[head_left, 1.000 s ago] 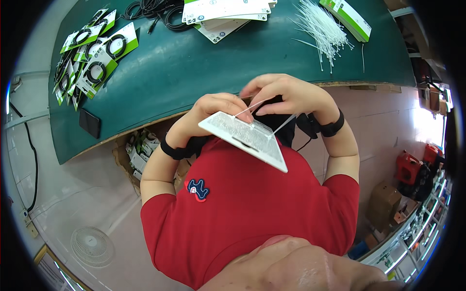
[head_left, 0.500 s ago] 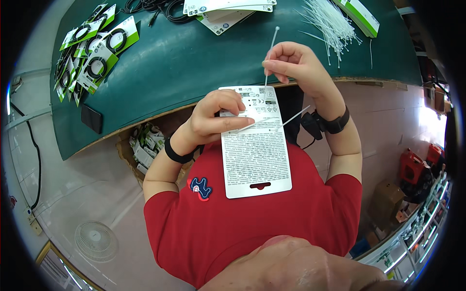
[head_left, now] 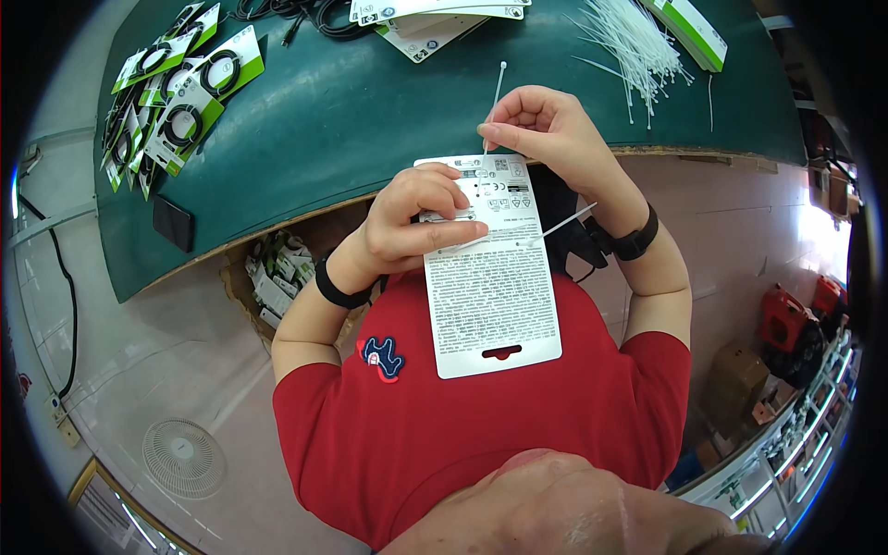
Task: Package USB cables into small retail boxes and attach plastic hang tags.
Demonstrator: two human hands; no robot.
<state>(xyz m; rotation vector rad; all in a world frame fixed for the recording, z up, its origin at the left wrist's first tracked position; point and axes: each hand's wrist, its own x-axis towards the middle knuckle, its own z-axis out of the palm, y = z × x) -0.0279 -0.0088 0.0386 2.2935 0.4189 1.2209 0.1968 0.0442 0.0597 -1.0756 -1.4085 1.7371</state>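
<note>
A white printed hang card (head_left: 495,296) with a red-showing hanger slot at its near end is gripped along its left side by my left hand (head_left: 421,215), thumb lying across the print. Between thumb and fingertips, my right hand (head_left: 536,129) pinches a thin white cable tie (head_left: 497,92) above the card's far end; its lower end reaches down over the card near small holes. A second white cable tie (head_left: 566,224) sticks out to the right from the card's middle. Whatever lies under the card is hidden.
Carded black cables (head_left: 185,125) are piled on the green table (head_left: 370,111) at left, near a dark phone (head_left: 173,224). Farther back lie loose black cables (head_left: 342,23), stacked cards (head_left: 435,37), many white cable ties (head_left: 638,51) and a green-white box (head_left: 689,32). Below stands a carton (head_left: 239,287) of packages.
My right hand has moved left with its cable tie, bringing the tie's lower end over the card near the fingers of my left hand. The card has shifted slightly.
</note>
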